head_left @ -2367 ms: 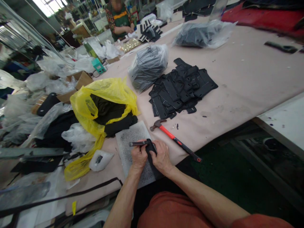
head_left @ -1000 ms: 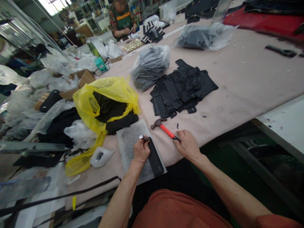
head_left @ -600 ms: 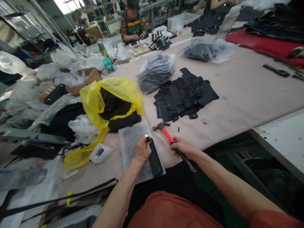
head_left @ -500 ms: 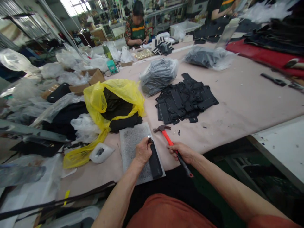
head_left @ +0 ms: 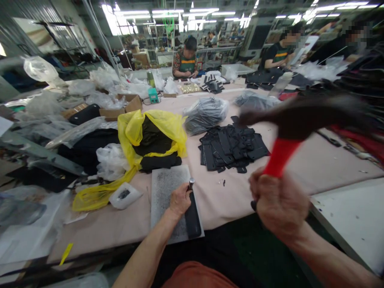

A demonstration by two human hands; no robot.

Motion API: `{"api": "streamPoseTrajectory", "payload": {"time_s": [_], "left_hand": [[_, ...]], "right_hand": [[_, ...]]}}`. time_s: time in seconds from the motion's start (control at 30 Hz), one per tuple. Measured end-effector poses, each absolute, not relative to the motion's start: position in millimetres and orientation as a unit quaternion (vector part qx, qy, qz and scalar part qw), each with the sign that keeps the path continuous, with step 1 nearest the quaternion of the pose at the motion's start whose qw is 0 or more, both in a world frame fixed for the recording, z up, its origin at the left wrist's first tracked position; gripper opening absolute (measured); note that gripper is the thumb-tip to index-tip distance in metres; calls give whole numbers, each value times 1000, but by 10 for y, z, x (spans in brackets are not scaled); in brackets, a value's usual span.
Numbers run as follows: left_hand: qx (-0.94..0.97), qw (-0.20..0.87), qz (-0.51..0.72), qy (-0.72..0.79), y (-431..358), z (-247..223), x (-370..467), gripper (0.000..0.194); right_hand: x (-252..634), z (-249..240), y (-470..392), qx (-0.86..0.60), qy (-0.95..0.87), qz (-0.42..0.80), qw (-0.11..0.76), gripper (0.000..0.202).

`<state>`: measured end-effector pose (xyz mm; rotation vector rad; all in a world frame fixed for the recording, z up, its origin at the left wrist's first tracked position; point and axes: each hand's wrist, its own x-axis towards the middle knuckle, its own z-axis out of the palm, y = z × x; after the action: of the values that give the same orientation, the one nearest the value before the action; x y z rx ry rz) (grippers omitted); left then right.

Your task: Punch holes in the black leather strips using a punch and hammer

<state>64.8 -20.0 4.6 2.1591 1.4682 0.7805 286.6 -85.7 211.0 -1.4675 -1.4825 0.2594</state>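
Note:
My left hand point(head_left: 180, 199) is closed round a short metal punch point(head_left: 191, 183), which stands about upright with its shiny top showing. Its lower end, hidden by my fingers, is over a long black strip-like piece point(head_left: 193, 218). That piece lies along the right side of a grey, speckled board point(head_left: 163, 192) at the table's front edge. Raised high on the right and close to the camera, my right hand point(head_left: 280, 200) grips a claw hammer point(head_left: 283, 156) by its red handle. The hammer's dark head is blurred by motion.
Behind the board lies a pile of black pieces point(head_left: 231, 146). A yellow plastic bag point(head_left: 130, 126) with dark material stands to its left. A clear bag of dark pieces point(head_left: 207, 114) sits farther back. Across the table, a person point(head_left: 186, 60) works with both hands.
My right hand has lifted the hammer from low beside the board to high on the right. The left hand still holds the punch at the black piece. The view has tilted up.

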Motion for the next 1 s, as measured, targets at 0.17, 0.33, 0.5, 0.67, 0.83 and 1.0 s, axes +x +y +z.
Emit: {"api": "streamPoseTrajectory", "payload": {"time_s": [0.17,0.33,0.5,0.67,0.83,1.0], "left_hand": [[771,212,286,528,-203,21,639,12],[770,215,288,527,-210,28,639,12],[769,219,289,527,-201,38,641,14],[769,218,293,525,-198,8,630,13],[773,221,286,522,-194,11,630,13],[767,221,287,530,-180,0,622,10]], "right_hand": [[2864,1880,-902,-605,-766,95,197,29],[2851,1950,-893,-623,-679,69,383,28],[2913,1953,-886,-593,-774,100,195,29],[2856,2076,-899,-635,-677,79,365,35],[2883,1856,-939,-611,-748,134,221,30],[3077,1439,-837,-685,-669,230,172,34]]}}
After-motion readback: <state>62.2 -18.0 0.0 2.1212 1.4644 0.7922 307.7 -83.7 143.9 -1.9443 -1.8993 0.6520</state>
